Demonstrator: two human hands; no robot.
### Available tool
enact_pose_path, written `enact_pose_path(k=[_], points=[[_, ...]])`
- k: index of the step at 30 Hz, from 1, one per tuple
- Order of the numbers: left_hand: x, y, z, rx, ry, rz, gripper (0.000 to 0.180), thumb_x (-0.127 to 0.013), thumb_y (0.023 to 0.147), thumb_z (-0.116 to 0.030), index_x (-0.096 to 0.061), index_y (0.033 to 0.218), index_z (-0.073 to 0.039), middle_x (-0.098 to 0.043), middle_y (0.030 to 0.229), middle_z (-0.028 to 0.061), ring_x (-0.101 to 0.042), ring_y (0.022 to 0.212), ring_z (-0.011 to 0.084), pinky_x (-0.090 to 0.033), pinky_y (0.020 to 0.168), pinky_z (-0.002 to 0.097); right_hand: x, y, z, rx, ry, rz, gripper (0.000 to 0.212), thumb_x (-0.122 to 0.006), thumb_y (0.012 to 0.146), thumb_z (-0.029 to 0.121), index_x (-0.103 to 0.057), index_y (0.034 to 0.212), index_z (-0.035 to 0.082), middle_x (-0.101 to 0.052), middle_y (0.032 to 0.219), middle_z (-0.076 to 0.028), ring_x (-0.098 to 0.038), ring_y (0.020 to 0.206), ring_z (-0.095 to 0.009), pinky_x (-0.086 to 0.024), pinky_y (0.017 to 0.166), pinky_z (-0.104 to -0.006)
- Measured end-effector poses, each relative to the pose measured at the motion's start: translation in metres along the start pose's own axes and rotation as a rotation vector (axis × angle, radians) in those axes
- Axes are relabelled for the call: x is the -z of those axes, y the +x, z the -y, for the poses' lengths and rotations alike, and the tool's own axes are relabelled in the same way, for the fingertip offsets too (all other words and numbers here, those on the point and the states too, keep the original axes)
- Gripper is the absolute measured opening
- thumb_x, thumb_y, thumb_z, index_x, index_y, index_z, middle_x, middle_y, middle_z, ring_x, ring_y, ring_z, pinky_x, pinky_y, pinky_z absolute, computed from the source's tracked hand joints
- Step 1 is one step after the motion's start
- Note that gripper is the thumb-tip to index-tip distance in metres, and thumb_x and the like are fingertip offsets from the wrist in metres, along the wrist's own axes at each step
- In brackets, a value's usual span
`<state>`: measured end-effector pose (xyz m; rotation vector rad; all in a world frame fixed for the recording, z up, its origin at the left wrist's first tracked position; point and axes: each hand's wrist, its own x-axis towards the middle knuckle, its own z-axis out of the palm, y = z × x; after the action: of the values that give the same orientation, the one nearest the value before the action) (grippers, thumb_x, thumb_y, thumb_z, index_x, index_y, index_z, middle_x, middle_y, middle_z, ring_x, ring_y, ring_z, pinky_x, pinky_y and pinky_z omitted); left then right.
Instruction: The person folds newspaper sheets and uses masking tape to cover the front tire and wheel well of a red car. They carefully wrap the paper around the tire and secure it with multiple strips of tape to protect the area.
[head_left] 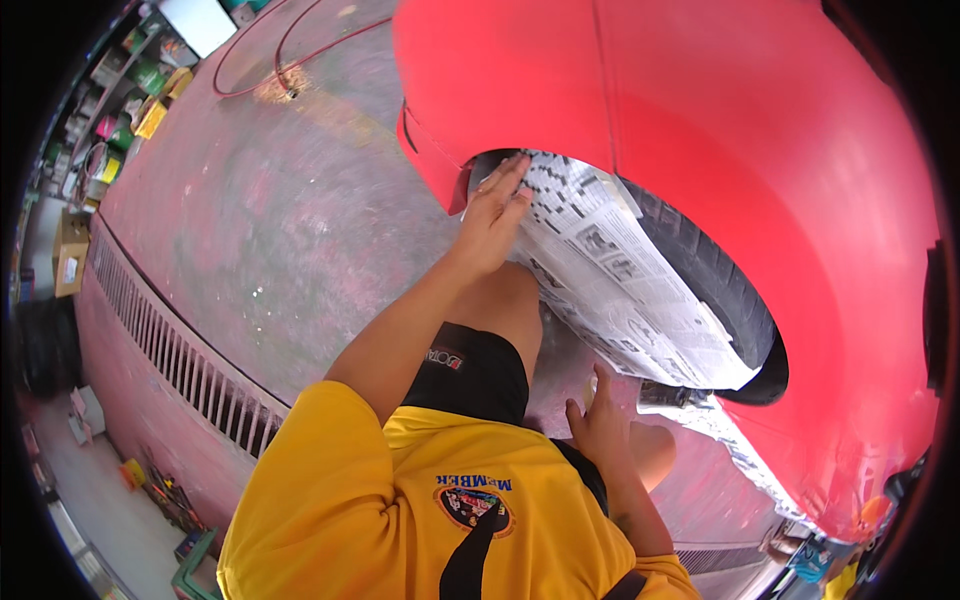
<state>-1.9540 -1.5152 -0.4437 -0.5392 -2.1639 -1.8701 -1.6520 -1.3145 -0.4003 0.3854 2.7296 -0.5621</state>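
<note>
A sheet of newspaper [620, 270] covers the black tyre [735, 300] inside the wheel arch of a red car [760, 130]. My left hand [493, 215] lies flat with fingers stretched on the newspaper's upper left edge, at the rim of the arch. Lower down, my right hand [600, 420] sits beside my bare knee [510, 290], just below the newspaper's bottom edge, its thumb pointing up. What its fingers hold, if anything, is hidden. I crouch close to the car in a yellow shirt and black shorts.
The concrete floor [270, 210] is stained pink. A long metal drain grate [180, 355] runs along the left. A red hose [270, 60] loops at the top. Shelves with cans and boxes [120, 110] line the far left wall.
</note>
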Motion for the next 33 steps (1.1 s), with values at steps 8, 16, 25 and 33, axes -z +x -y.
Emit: enact_pose_path(k=[8, 16, 25, 33], points=[[0.034, -0.046, -0.038, 0.098, 0.236, 0.025, 0.03, -0.07, 0.1, -0.011, -0.069, 0.127, -0.001, -0.074, 0.116, 0.0102, -0.068, 0.106, 0.0202, -0.052, 0.095, 0.0344, 0.001, -0.006, -0.037, -0.026, 0.815, -0.011, 0.075, -0.072, 0.098, 0.009, -0.033, 0.16, -0.001, -0.071, 0.096, -0.007, -0.067, 0.091, -0.015, -0.053, 0.085, -0.0309], [-0.019, -0.102, -0.108, 0.366, -0.122, 0.511, 0.015, -0.081, 0.091, -0.01, -0.075, 0.102, -0.002, -0.074, 0.092, 0.0008, -0.066, 0.082, 0.0077, -0.053, 0.077, 0.0232, 0.028, 0.005, -0.006, -0.038, 1.503, -0.075, 0.036, -0.067, 0.101, 0.005, -0.061, 0.135, -0.003, -0.074, 0.111, -0.007, -0.067, 0.104, -0.012, -0.05, 0.096, -0.0287], [-0.032, -0.099, -0.144, 0.167, 0.05, 0.496, 0.015, -0.078, 0.093, -0.005, -0.075, 0.107, -0.002, -0.073, 0.099, 0.0043, -0.068, 0.088, 0.0125, -0.054, 0.081, 0.0265, 0.026, 0.017, -0.007, 0.156, 1.252, -0.153, 0.03, -0.066, 0.097, -0.003, -0.065, 0.126, -0.003, -0.076, 0.112, -0.01, -0.069, 0.107, -0.015, -0.051, 0.097, -0.0304], [-0.029, -0.11, -0.123, 0.172, 0.095, 0.376, 0.016, -0.076, 0.095, -0.004, -0.074, 0.11, -0.001, -0.071, 0.102, 0.0041, -0.065, 0.089, 0.0106, -0.052, 0.082, 0.0243, 0.025, 0.017, -0.006, 0.158, 1.2, -0.108, 0.026, -0.066, 0.097, -0.002, -0.067, 0.123, -0.003, -0.076, 0.112, -0.01, -0.07, 0.106, -0.017, -0.052, 0.096, -0.0312]])
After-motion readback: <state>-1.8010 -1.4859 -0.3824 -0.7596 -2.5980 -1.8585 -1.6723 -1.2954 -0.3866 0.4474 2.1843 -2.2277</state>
